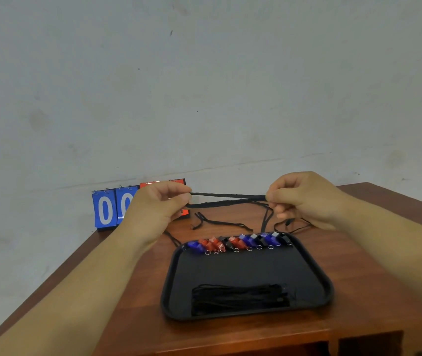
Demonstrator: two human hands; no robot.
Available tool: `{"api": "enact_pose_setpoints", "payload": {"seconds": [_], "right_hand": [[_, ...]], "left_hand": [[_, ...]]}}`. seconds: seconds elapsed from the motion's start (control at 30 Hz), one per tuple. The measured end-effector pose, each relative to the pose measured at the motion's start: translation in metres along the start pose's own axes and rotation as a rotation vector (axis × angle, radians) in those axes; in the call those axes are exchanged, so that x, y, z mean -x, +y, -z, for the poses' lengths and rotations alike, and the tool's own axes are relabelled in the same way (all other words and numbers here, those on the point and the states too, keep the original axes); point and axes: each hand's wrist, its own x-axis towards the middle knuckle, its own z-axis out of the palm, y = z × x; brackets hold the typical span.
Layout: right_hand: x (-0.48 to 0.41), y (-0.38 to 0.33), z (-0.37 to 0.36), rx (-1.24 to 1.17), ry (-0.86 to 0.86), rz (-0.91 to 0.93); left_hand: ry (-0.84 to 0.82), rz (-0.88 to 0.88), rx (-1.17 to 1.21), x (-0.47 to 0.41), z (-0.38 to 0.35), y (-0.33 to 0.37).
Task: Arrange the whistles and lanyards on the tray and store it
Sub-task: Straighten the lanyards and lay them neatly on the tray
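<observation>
Far left, 10 o'clock from the tray: score flip-cards standing on the counter against the wall, blue zeros showing, red cards partly hidden behind the left hand.

Left hand: raised above the counter, thumb and fingers pinching one end of a black lanyard.

The lanyard runs taut and doubled across to the right hand, well above the counter, beyond the tray's 12 o'clock edge. Its slack end hangs down below the right hand.

Below it, on bare counter at 12 o'clock from the tray: loose lanyards, at least two, uncoiled and partly tangled. One more strand trails off near 11 o'clock.

Tray, black, centre of counter. Whistles lined in one row along its 12 o'clock edge, blue, red and black, key rings facing 6 o'clock. Looks complete; no whistle visible off the tray. At 6 o'clock, a bundle of lanyards, folded flat and stacked.

Right hand: fingers curled, pinching the other end of the taut lanyard.

Judgement: whistles done, most lanyards done. Left: fold the one in hand, add it to the bundle, do the loose ones, then store the tray. Storage place not in view.
</observation>
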Motion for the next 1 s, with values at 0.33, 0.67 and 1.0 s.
{"api": "enact_pose_setpoints", "payload": {"seconds": [0.33, 0.67, 1.0], "right_hand": [[-0.007, 0.026, 0.003, 0.177, -0.062, -0.063], [-0.017, 0.089, -0.011, 0.689, -0.238, -0.059], [-0.035, 0.134, -0.028, 0.835, -0.355, -0.09]], "left_hand": [[-0.129, -0.045, -0.426, 0.004, 0.008, -0.024], [-0.35, 0.095, -0.698, 0.001, -0.006, -0.093], [-0.542, 0.184, -0.829, -0.013, -0.019, -0.127]]}}
